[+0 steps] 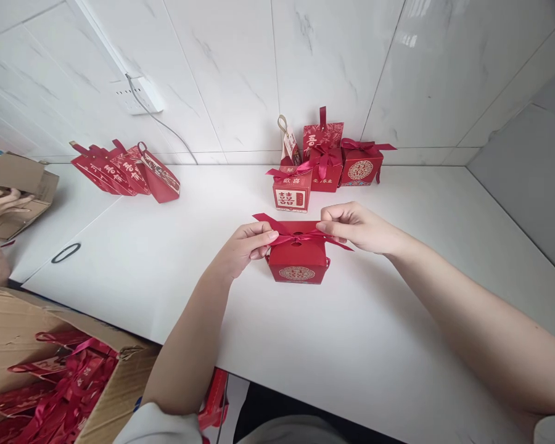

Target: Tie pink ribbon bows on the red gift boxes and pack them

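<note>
While a small red cardboard box (296,259) with a round gold emblem stood upright on the white worktop (277,333), near the middle, both hands met at its top. The left hand (247,246) had its fingers pinched on the left part of a glossy red ribbon (297,238), and the right hand (358,228) had its fingers closed on the right part; the ribbon's knot lay between them, over the top of the box.

Beyond it, near the wall, stood a cluster of small red boxes (292,196) with ribbons and pale lettering. To the far left leaned a row of flat red bags (113,169) with loop handles, and closer in lay a thin black oval loop (66,253).

At the left edge, another person's hand (0,206) rested against a small brown cardboard carton (41,191). Near left, a large open brown cardboard box (124,376) held a pile of red ribboned packages (74,382).
</note>
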Motion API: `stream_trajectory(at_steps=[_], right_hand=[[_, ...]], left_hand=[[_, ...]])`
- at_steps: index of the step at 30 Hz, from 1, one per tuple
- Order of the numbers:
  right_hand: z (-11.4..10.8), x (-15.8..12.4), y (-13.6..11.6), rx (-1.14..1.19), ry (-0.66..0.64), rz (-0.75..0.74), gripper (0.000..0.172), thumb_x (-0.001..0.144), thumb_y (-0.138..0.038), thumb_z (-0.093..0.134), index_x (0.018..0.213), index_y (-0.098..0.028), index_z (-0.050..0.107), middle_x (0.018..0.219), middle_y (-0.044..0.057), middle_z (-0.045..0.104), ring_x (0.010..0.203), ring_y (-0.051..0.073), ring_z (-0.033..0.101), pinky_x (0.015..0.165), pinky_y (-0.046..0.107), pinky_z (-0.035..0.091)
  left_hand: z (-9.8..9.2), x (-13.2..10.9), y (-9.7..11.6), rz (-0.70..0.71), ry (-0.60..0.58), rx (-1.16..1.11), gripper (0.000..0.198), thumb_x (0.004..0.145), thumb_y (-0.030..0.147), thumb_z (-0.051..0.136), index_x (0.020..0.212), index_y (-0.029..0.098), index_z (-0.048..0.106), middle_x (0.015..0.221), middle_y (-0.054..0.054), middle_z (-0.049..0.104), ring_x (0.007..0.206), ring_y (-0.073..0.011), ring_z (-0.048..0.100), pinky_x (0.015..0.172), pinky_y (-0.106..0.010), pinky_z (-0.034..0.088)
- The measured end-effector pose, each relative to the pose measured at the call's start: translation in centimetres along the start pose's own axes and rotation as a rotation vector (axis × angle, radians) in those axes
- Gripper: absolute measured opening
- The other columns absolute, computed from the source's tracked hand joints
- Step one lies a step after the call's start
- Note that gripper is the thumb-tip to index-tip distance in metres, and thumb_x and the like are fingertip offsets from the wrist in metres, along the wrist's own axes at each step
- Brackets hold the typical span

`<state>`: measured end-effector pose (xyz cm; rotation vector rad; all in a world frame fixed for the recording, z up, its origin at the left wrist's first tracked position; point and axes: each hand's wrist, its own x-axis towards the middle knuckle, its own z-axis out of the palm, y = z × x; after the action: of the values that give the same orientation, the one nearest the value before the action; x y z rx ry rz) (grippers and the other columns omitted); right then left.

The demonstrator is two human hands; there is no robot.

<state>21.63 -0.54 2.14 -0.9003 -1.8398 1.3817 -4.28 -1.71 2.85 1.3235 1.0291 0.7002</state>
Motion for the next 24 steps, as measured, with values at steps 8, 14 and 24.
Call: stream_trajectory(at_steps=[8,14,24], right_hand=[[-0.2,0.4,0.8,0.043,0.086,-0.053,0.043,0.088,-0.041,0.064,0.057,-0.019,0.046,0.053,-0.005,0.047,0.049,0.008,0.036,0.048,0.024,0.028],[-0.4,0.8,1.9,0.079,0.096,0.002,0.040,0.086,-0.038,0.066,0.056,-0.019,0.048,0.052,-0.004,0.050,0.049,0.008,0.039,0.050,0.025,0.031],[-2.3,0.3,2.1,0.033,-0.053,0.091,0.042,0.089,-0.048,0.062,0.060,-0.019,0.056,0.053,0.000,0.060,0.054,0.013,0.053,0.061,0.029,0.042]], left_hand=[[0.4,0.7,-0.7,0.028,0.071,-0.132,0.039,0.081,0.040,0.067,0.062,0.017,0.043,0.052,0.006,0.036,0.047,-0.0048,0.025,0.051,-0.022,0.027],[0.1,1.5,-1.7,-0.018,0.050,-0.195,0.038,0.081,0.037,0.070,0.063,0.016,0.044,0.056,0.006,0.039,0.047,-0.0030,0.025,0.049,-0.019,0.026],[0.0,2.1,-2.5,0.043,0.013,-0.045,0.046,0.086,0.045,0.062,0.059,0.016,0.039,0.052,0.005,0.035,0.047,-0.0051,0.029,0.049,-0.024,0.020]])
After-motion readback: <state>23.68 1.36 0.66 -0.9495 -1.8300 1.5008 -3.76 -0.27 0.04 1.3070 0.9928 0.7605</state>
